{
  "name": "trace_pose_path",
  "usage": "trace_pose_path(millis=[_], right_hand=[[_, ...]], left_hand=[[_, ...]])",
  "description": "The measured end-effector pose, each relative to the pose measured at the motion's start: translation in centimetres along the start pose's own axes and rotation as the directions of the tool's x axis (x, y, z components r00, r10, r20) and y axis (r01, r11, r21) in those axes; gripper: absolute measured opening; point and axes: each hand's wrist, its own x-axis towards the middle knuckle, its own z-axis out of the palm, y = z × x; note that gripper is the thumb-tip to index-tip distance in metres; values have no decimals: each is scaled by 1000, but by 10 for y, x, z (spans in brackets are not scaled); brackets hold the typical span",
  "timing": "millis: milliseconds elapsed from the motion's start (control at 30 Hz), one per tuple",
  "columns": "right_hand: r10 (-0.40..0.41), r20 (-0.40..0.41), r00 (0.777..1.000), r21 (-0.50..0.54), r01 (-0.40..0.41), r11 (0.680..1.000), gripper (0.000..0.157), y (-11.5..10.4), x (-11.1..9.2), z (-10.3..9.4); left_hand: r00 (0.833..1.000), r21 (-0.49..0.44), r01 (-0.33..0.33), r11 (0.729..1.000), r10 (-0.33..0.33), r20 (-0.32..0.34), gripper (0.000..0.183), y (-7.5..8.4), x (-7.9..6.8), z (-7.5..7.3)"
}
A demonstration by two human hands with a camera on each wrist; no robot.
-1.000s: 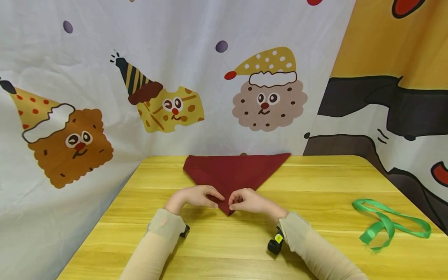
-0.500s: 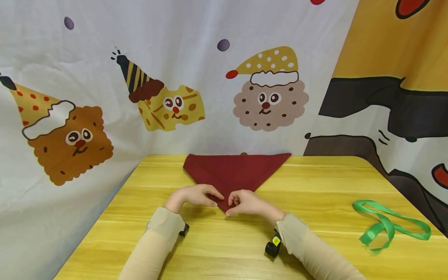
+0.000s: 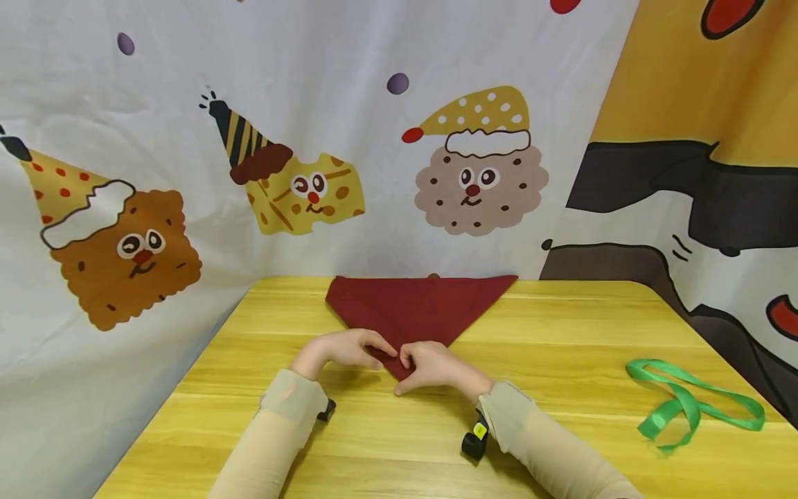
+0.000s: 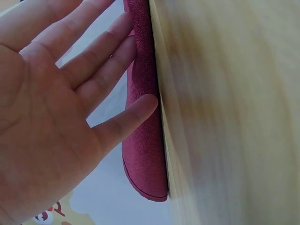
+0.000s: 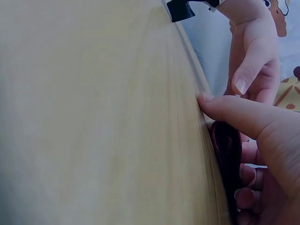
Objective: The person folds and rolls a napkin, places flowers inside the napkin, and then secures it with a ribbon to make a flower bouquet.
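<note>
A dark red cloth [image 3: 411,305], folded into a triangle, lies with its long edge at the table's far side and its point toward me. My left hand [image 3: 352,346] is at the left of that point, its fingers loosely extended over the cloth. In the left wrist view, the little finger [image 4: 136,115] overlaps the cloth's thick folded edge [image 4: 145,159]. My right hand [image 3: 436,364] is at the right of the point, with bent fingers on the cloth and the thumb set apart. The right wrist view has the thumb [image 5: 234,110] reaching past the cloth's edge [image 5: 227,150] to the tabletop.
A loose green ribbon [image 3: 686,398] lies looped on the right of the wooden table [image 3: 386,443]. Behind the table hangs a white curtain [image 3: 349,62] printed with cartoon snacks. Black wrist cameras [image 3: 475,443] sit close above the tabletop.
My right hand has shifted slightly left and toward me, its thumb moving out from the cloth's point and away from the fingers. The left hand has barely moved; the cloth keeps its shape.
</note>
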Motion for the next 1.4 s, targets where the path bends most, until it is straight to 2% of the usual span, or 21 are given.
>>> trace_pose_path(millis=[200,467,700,933,1100,1400], right_hand=[[-5,-25,1000,27,6,1000,34,1,0,0],[24,-44,999,157,-17,987,13,-2,-3,-3],[73,-42,996,311,-56,949,7,4,-6,-2],[115,-33,993,463,-87,882,6,14,-9,0],[132,-23,991,512,-102,853,6,19,-11,-2],[122,-47,991,546,-77,834,7,22,-15,-7]], left_hand=[[1000,-6,3,1000,-3,-3,36,1,1,0],[999,39,33,999,-33,-24,37,4,5,1],[997,173,53,983,-43,-62,36,11,9,3],[994,254,14,967,14,-110,28,14,15,5],[991,311,3,950,39,-131,22,18,19,5],[990,366,24,930,28,-137,18,26,27,1]])
